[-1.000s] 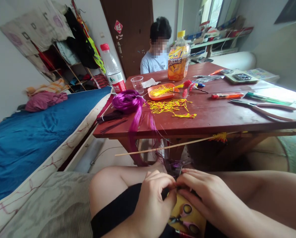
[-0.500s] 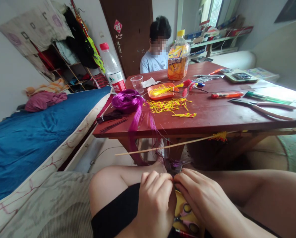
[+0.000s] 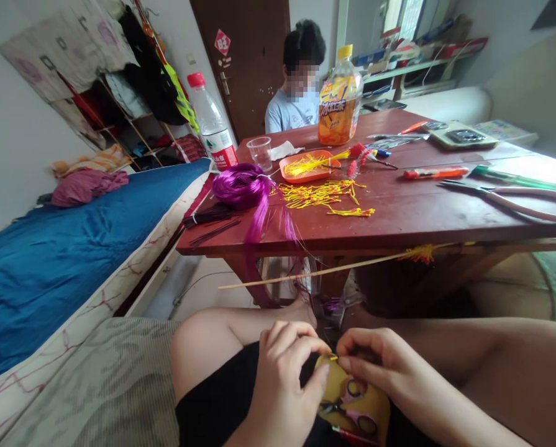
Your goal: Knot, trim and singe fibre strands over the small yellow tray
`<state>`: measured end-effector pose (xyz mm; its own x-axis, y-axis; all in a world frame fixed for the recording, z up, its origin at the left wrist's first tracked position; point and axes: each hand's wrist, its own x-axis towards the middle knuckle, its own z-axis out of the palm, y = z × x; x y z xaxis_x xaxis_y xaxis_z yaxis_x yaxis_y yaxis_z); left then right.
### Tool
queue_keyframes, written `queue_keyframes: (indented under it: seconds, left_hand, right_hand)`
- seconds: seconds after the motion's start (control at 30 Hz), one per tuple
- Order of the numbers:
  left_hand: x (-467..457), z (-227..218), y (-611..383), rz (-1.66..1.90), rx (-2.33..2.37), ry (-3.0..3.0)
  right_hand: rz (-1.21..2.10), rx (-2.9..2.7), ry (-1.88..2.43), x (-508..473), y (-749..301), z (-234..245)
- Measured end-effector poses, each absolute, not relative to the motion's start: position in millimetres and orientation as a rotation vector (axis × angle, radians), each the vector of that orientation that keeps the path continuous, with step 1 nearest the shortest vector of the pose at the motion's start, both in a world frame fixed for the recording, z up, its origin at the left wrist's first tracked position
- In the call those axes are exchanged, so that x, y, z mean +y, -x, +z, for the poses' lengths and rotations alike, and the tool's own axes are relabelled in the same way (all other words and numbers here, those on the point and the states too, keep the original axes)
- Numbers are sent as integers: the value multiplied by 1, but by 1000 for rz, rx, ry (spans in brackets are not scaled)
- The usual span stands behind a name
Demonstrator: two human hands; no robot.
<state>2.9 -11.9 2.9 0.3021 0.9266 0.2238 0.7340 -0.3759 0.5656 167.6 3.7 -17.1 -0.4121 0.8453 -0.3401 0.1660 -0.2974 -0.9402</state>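
My right hand [image 3: 373,357] pinches a small yellow piece [image 3: 334,357] between thumb and fingertips, low over my lap. My left hand [image 3: 289,366] is close by on the left, its fingers curled and the fingertips at the near end of that piece; what they grip is too small to make out. Beneath both hands sits a yellow tray [image 3: 375,403]. In it lie scissors [image 3: 352,410] with pink and dark handles, and a red object [image 3: 347,434] shows at the bottom edge.
A thin stick [image 3: 315,272] with yellow threads crosses before the table edge [image 3: 399,233]. On the table are purple fibre [image 3: 240,186], yellow stems [image 3: 319,194], an orange dish [image 3: 300,178], pliers [image 3: 505,197] and two bottles. A person [image 3: 296,87] sits opposite.
My hands, close together before, have drawn slightly apart. The left thumb has come away from the fingers, and a small yellow piece now shows between the hands. The view has shifted slightly.
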Motion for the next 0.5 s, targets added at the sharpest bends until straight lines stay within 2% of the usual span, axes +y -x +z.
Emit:
queue_keyframes:
  seconds: [0.5]
  left_hand:
    - [-14,0,-8,871,1424,-2180]
  right_hand:
    - [2138,-1000,1063,-1,-165,-24]
